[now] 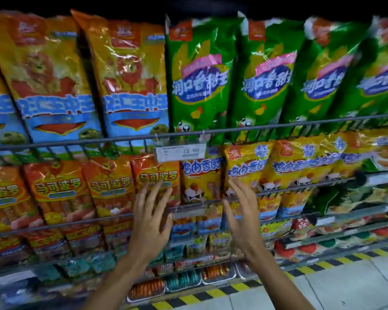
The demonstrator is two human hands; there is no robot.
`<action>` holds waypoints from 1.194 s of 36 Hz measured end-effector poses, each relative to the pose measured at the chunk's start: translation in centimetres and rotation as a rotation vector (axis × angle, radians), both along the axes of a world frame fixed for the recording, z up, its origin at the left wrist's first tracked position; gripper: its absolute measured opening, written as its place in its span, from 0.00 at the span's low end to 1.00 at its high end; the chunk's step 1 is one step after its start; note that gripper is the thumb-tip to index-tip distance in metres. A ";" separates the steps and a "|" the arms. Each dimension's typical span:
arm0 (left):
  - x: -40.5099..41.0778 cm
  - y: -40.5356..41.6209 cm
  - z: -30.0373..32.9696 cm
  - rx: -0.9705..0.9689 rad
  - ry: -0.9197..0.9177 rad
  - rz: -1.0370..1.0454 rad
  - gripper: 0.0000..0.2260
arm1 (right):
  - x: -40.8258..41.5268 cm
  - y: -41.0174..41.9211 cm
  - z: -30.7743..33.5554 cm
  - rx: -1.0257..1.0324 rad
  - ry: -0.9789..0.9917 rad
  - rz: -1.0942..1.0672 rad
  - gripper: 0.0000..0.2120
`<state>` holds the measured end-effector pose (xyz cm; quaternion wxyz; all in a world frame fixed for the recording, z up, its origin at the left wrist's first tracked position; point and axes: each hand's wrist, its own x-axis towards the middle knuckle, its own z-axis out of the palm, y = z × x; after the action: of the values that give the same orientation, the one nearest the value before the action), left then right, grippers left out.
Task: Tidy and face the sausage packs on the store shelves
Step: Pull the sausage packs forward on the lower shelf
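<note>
Sausage packs fill the wire shelves. On the middle shelf stand red-orange packs (pixel 109 186) at the left and yellow chicken-sausage packs (pixel 201 180) in the centre and right. My left hand (pixel 151 211) is raised with straight, spread fingers in front of the rightmost red-orange pack (pixel 155 173). My right hand (pixel 242 209) is raised with relaxed fingers in front of a yellow pack (pixel 244 162). Neither hand holds anything. Whether the fingertips touch the packs is unclear.
Tall orange packs (pixel 130 81) and green packs (pixel 199 79) stand on the top shelf behind a wire rail (pixel 278 126). A price tag (pixel 180 152) hangs from the rail. Lower shelves hold smaller packs and trays. A yellow-black striped strip (pixel 211 291) edges the floor.
</note>
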<state>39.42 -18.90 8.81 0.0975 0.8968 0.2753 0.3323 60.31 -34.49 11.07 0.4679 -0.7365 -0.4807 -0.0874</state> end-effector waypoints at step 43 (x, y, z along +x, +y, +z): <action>15.4 -6.1 5.6 -0.383 -0.146 0.052 0.21 | 8.7 -2.5 -1.1 0.217 0.311 -0.202 0.15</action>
<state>54.86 -24.97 14.45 0.2776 0.8280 0.3486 0.3404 69.02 -37.03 10.01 0.6018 -0.7308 -0.3144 -0.0706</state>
